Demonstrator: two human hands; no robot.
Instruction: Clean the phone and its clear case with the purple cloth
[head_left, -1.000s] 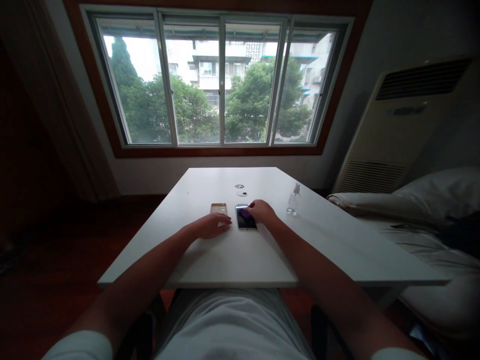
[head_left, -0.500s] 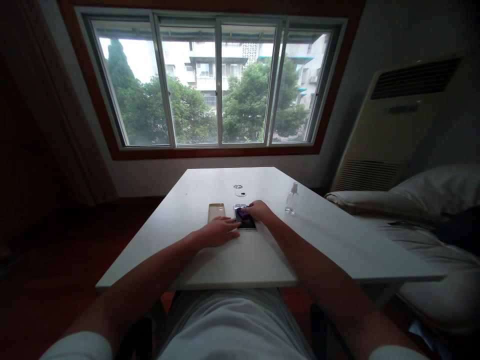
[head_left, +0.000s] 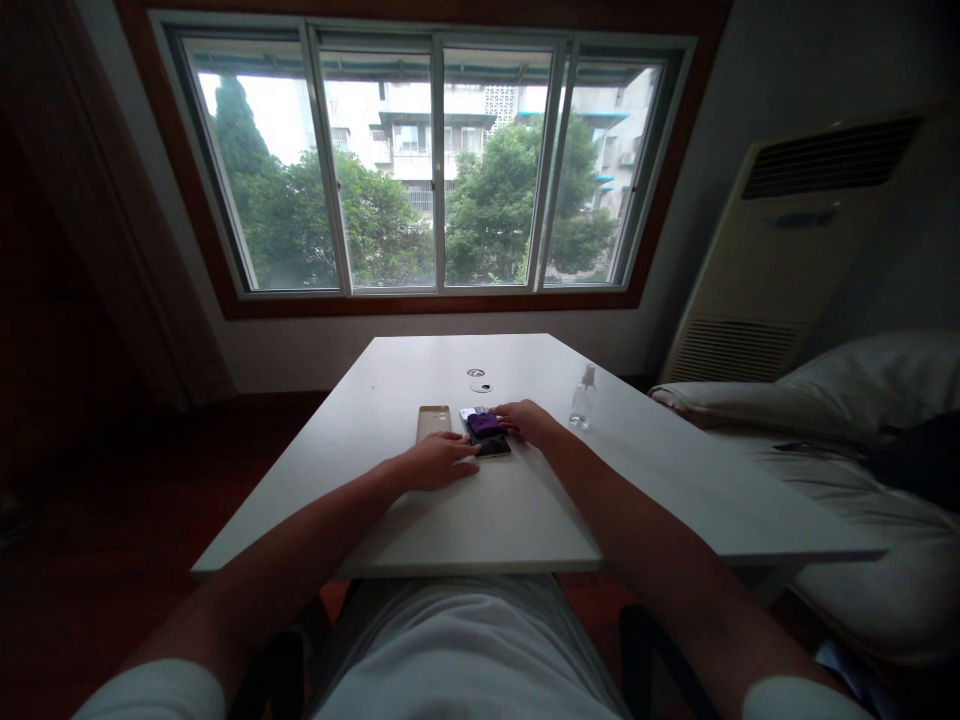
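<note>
One spread left hand [head_left: 439, 461] and one loose-fingered right hand [head_left: 529, 422] flank purple fabric cloth [head_left: 483, 425], centre-frame; I judge sideways pressure could skid the black-screened phone [head_left: 493, 448].

A home, seemingly a living room, shown by the pale sofa [head_left: 825, 495], floor-standing air conditioner [head_left: 791, 255], curtain [head_left: 127, 220], sliding window [head_left: 437, 165] and reddish floor [head_left: 112, 590].

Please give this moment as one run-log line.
left hand: at left edge of phone | right hand: at purple cloth | purple cloth: on phone | spray bottle: upright
</note>
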